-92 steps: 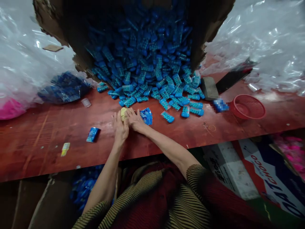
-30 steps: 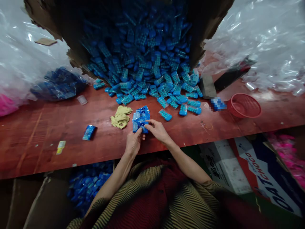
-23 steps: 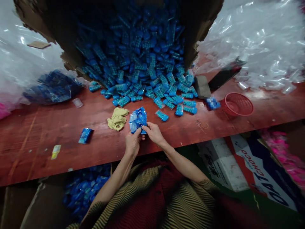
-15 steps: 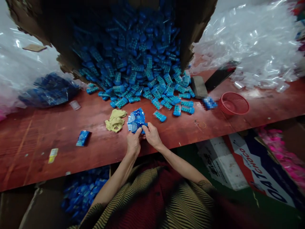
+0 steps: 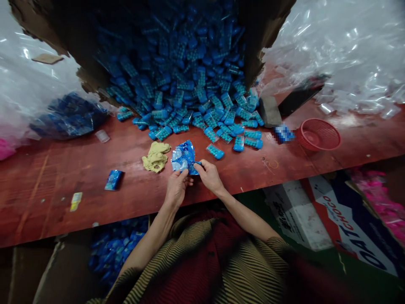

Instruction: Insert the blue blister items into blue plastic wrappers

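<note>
Both my hands pinch the near edge of a small stack of blue printed plastic bags (image 5: 184, 156) lying on the red wooden table (image 5: 47, 185). My left hand (image 5: 176, 189) grips the stack's lower left corner. My right hand (image 5: 209, 175) grips its lower right corner. A crumpled yellow cloth (image 5: 155, 156) lies just left of the bags. Beyond them a heap of blue candy packs (image 5: 190, 97) spills out of a torn cardboard box (image 5: 79, 38) onto the table.
A single blue bag (image 5: 113, 179) and a small yellow label (image 5: 75, 200) lie to the left. A red plastic basket (image 5: 318, 135) sits at the right. Clear plastic sheeting (image 5: 341, 55) piles up at both sides. Boxes stand below the table edge, one holding blue packs (image 5: 117, 247).
Three seconds ago both hands rested on the yellow cloth. They have since left it and taken hold of the stack of blue bags, which has stayed in their pinch for the last second.
</note>
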Demonstrator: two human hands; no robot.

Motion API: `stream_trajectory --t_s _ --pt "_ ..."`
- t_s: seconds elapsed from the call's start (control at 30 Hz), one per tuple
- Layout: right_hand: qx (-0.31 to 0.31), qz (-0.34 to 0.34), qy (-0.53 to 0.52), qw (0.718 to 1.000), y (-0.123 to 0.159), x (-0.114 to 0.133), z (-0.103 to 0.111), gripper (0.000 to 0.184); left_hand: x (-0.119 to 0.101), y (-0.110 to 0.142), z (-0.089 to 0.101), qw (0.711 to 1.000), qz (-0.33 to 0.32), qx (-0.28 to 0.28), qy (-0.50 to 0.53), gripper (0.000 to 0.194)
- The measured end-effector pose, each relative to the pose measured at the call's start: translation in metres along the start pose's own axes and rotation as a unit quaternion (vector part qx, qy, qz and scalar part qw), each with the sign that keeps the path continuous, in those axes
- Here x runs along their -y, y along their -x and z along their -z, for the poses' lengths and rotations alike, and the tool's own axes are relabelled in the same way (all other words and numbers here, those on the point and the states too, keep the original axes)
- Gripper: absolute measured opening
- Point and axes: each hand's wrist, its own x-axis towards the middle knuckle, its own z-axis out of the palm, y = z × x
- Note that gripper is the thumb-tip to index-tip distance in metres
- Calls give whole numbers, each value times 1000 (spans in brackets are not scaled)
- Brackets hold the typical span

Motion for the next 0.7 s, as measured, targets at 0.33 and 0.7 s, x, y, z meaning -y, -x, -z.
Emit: stream_trajectory --t_s 0.33,0.7 --pt "24 -103 -191 976 -6 -5 -6 30 8 2 3 997 55 5 45 39" --pt "31 -29 -86 995 -7 2 16 37 2 11 -2 981 136 -43 132 21"
